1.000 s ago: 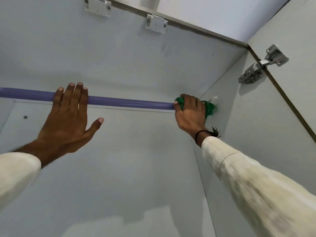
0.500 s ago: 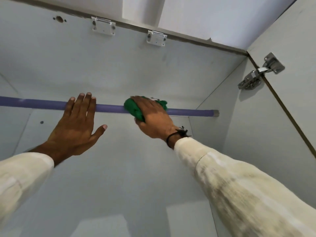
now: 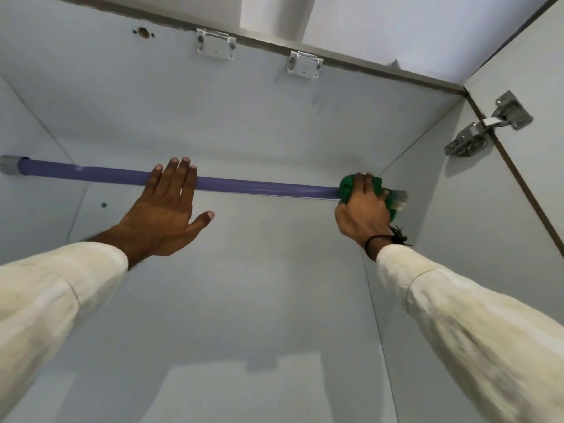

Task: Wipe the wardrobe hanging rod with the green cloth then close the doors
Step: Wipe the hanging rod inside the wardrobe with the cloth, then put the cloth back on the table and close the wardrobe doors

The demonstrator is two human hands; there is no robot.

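Right hand [image 3: 361, 206] clamped around green cloth [image 3: 380, 190] on rod [image 3: 259, 188], hard against end socket; left hand [image 3: 166, 209] flat, fingers spread. Risk: knuckles jamming side wall, cloth snagging.

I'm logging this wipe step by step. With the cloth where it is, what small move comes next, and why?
Probably slide the right hand and green cloth leftward along the purple rod. The cloth is bunched at the rod's right end by the side wall, and bare rod stretches to the left hand, which rests open on it.
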